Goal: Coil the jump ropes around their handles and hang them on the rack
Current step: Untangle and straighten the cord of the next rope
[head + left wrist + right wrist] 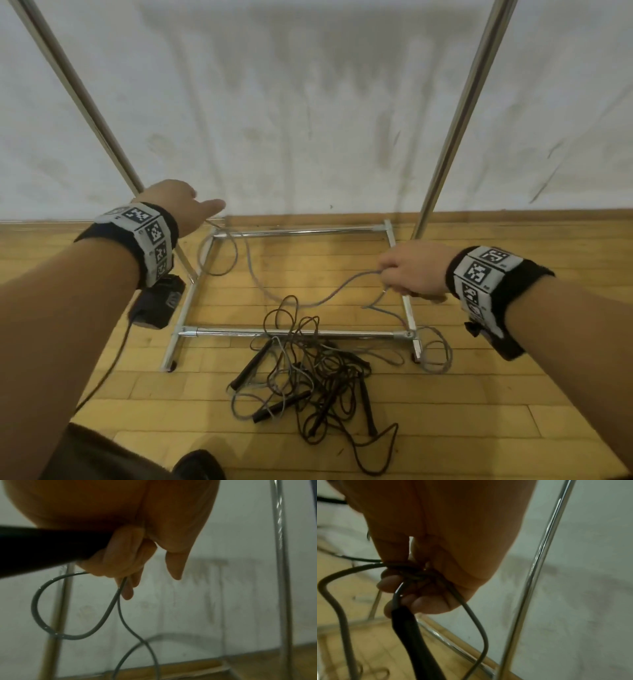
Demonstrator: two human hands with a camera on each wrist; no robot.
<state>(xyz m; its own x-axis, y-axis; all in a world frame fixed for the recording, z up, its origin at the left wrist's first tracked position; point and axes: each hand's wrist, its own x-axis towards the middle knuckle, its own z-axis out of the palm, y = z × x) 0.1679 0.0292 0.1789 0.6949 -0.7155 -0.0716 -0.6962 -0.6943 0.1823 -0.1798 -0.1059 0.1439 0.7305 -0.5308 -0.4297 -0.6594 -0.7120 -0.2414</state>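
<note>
Wood floor (479, 394) and a stained white wall fill the frame, with the rack (294, 232) standing mid-picture, its base on the boards. Low centre, a pile (308, 380) of dark ropes and handles lies tangled and uncoiled. One grey rope (274, 291) sags between the hands. At mid-left the left hand (178, 209) curls round a black handle (42, 545); at mid-right the right hand (414, 270) clutches rope loops and, it seems, the other handle (412, 635). Best to bring both handles together, keep the slack taut, and lay each turn snug beside the last.
</note>
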